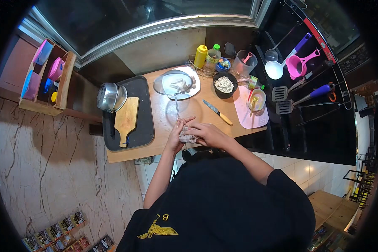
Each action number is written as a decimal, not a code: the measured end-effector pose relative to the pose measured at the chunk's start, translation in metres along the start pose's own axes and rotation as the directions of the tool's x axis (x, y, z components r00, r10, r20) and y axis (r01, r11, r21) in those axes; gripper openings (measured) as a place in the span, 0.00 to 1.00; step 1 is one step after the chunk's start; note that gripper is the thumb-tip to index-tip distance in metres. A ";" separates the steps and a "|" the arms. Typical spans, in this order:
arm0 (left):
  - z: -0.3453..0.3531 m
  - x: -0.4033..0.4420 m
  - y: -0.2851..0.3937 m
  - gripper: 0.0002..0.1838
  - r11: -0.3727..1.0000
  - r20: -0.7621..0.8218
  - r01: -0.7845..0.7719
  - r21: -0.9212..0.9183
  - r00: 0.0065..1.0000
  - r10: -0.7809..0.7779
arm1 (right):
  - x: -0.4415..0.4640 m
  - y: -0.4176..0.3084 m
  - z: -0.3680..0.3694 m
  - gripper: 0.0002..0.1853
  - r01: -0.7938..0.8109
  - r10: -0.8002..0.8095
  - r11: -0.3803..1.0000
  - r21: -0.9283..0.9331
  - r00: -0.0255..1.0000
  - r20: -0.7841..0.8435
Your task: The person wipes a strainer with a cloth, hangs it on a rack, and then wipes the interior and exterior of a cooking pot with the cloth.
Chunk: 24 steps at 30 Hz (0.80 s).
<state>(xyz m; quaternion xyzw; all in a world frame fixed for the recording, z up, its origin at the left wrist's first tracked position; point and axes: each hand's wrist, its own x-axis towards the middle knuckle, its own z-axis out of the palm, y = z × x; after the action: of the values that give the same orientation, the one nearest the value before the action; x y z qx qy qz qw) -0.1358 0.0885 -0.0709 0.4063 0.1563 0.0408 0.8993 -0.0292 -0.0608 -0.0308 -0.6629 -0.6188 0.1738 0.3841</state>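
Note:
My left hand (175, 135) is closed round the handle of a round wire-mesh strainer (163, 82). The strainer's mesh end reaches forward, over part of a white plate (196, 91) that bears several pale brownish pieces. A checked, greyish cloth (188, 138) is bunched at the handle, gripped by my right hand (206, 133). Both hands meet close to my body, at the table's front edge. Ahead of my right hand lies a knife (217, 112) with a yellow handle. Beyond the knife, a black bowl (224, 95) contains chopped white pieces.
On the left, a dark tray (142, 122) bears a metal pot (111, 97) and a wooden board (126, 115). A pink board (244, 115) with a small bowl (256, 99) lies right. Bottles stand in a wire basket (206, 74) behind. Utensils hang beside the black stove-like surface (315, 143).

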 end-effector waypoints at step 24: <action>-0.019 0.013 0.007 0.17 0.993 -0.094 -0.110 0.040 0.989 0.113 | -0.007 -0.013 0.007 0.23 0.035 -0.039 0.999 0.027 0.986 0.160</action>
<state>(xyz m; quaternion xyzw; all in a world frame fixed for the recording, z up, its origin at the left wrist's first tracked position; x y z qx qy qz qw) -0.1292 0.1093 -0.0809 0.4275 0.1770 0.1075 0.8800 -0.0449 -0.0665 -0.0277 -0.6304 -0.6578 0.2268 0.3441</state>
